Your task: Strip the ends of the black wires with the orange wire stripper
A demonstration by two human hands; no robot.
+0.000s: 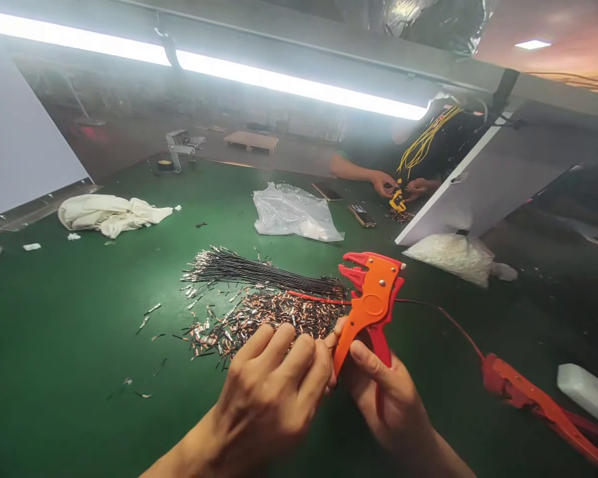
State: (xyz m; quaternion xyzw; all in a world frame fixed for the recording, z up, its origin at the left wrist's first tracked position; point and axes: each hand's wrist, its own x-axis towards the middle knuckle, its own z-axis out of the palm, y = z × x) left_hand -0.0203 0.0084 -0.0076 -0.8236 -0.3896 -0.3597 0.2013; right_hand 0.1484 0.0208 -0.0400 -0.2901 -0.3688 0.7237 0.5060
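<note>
My right hand (389, 398) grips the handles of an orange wire stripper (371, 299), its jaws pointing up and away. A thin red wire (319, 298) runs through the jaws from the left and trails off to the right. My left hand (274, 392) is closed in a pinch right beside the stripper's handle; what its fingertips hold is hidden. Just beyond my hands lies a bundle of black wires (264, 272) and a heap of stripped copper-tipped offcuts (264, 315) on the green table (70, 318).
A clear plastic bag (294, 212) and a white cloth (109, 212) lie farther back. A bag of white bits (453, 257) sits at the right, with a second red tool (543, 408) and a white block (588, 393). Another person's hands (398, 186) work with yellow wires across the table.
</note>
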